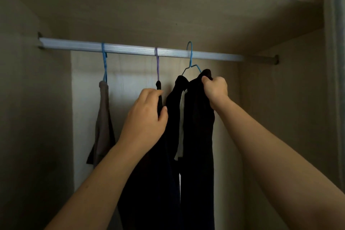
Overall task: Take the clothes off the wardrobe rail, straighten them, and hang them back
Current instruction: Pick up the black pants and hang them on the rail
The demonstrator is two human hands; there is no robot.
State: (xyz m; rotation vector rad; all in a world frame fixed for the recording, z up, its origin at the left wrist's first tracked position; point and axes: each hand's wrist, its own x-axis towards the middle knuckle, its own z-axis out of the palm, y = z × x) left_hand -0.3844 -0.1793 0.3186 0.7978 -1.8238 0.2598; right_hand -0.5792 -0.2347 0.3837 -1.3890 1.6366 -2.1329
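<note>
Fingers (206, 79) of the right hand (215, 90) squeeze the top of the black shirt (197, 127) to steer its blue hanger (191, 58), hook up at the rail (130, 50); the left hand (147, 115) grips the next dark cloth (159, 85), likely holding it aside for room

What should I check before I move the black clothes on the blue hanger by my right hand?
1. Right hand grips the black garment at its top: ok.
2. Right blue hanger hooked on the rail: not ok, its hook sits raised above it.
3. Left hand holds the neighbouring dark garment: ok.
4. Purple hanger hooked on the rail: ok.
5. Black garment hanging straight lower down: cannot tell, too dark.
</note>
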